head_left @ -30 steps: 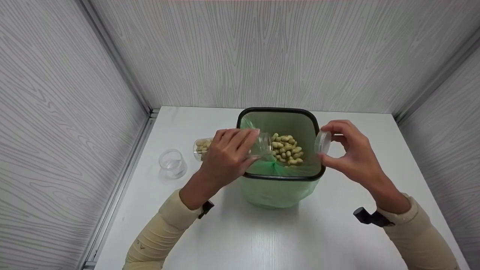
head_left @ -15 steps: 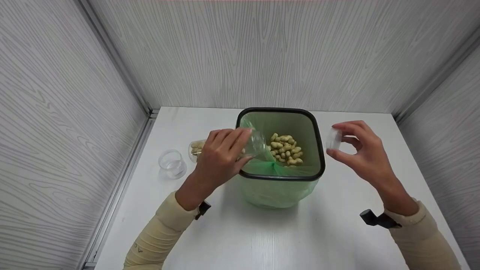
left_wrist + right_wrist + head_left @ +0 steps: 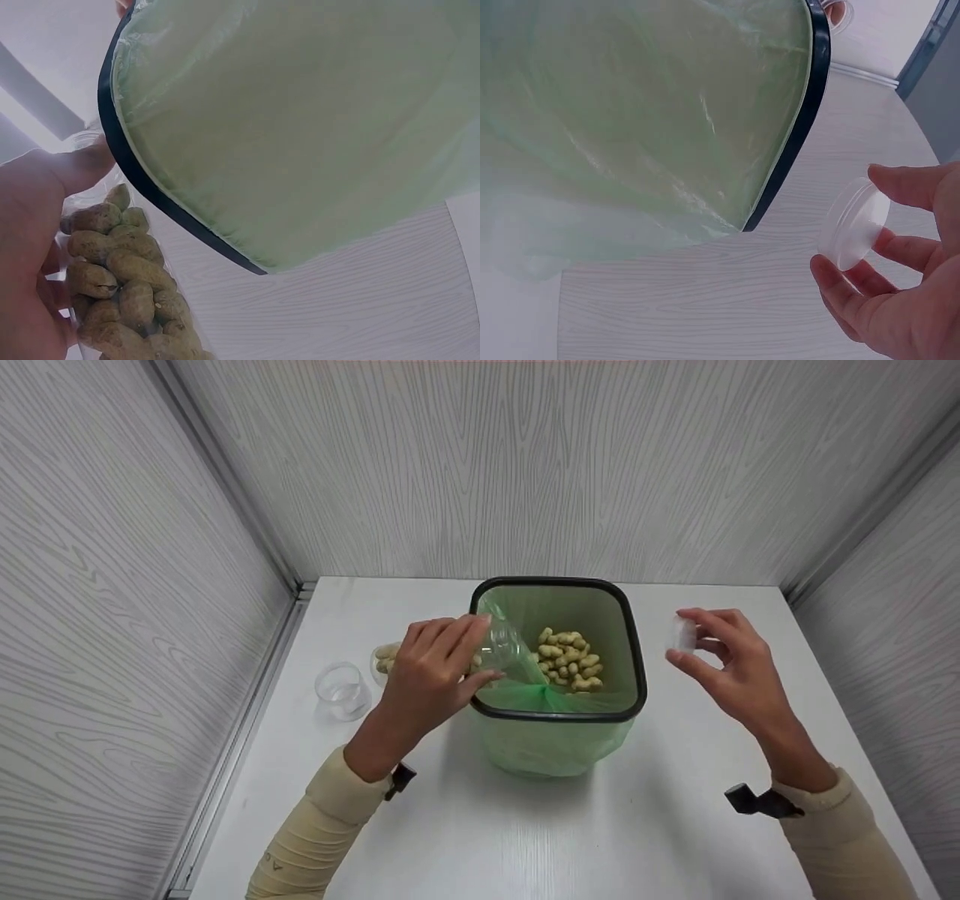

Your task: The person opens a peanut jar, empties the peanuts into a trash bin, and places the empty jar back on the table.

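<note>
My left hand (image 3: 429, 671) grips a clear jar (image 3: 504, 645) lying on its side, its mouth over the left rim of the bin. Peanuts (image 3: 124, 277) fill the jar's lower part in the left wrist view. A green bag (image 3: 551, 746) lines the bin, held under its black rim (image 3: 559, 717). More peanuts (image 3: 571, 660) lie at the bottom of the bin. To the right of the bin, my right hand (image 3: 735, 664) pinches a clear round lid (image 3: 853, 225) by its edge between thumb and fingers. The middle of the jar is hidden behind my left hand in the head view.
A small clear round container (image 3: 343, 691) stands on the white table (image 3: 525, 840) to the left of the jar. Grey wood-grain panels (image 3: 480, 472) enclose the table at the back and both sides.
My left hand has drawn the jar left, so less of it overlaps the bin. My right hand has carried the lid rightward, away from the rim. The peanuts in the bin look unchanged.
</note>
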The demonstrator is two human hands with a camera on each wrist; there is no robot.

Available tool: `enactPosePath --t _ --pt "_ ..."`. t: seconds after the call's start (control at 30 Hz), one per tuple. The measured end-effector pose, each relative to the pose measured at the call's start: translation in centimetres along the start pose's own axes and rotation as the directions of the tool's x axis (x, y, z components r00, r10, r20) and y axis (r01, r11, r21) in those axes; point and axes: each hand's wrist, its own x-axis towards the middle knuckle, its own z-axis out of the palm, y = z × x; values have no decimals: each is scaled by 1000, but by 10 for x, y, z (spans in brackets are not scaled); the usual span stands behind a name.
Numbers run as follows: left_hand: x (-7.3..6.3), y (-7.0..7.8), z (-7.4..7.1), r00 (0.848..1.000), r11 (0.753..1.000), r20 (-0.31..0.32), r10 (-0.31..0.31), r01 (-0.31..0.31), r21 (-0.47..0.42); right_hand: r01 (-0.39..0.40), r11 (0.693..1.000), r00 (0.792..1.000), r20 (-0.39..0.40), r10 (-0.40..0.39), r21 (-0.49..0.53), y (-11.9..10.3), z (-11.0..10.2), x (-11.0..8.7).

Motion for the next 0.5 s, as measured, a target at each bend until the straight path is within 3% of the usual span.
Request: enactPosePath --t 0.5 --pt "-7 -7 0 998 998 -23 -52 51 -40 -46 998 999 -11 45 -34 34 -6 -7"
